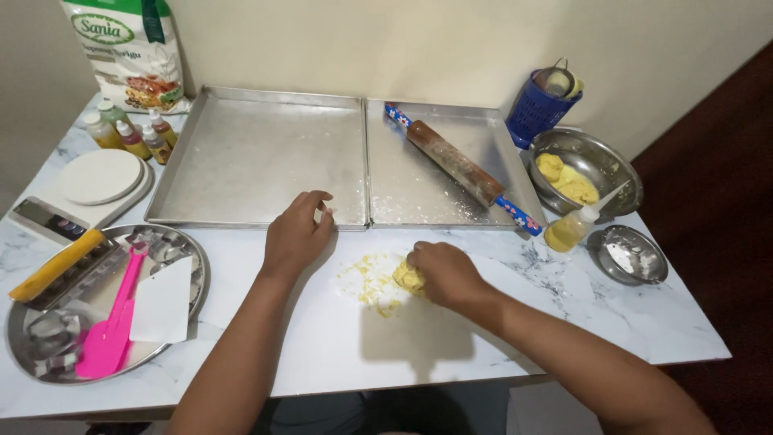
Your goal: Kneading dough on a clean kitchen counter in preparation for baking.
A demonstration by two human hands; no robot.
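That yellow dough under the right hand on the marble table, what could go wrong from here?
The yellow dough lump under the right hand is shedding crumbs on the white marble table; further pressing may break it up more. The left hand rests at the rim of the left metal baking tray and could nudge it. The small oil bottle leans against the steel bowl and may tip.

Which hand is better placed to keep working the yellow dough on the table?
The right hand, most likely: it already presses on the yellow dough among the crumbs. The left hand rests apart, at the front edge of the left baking tray.
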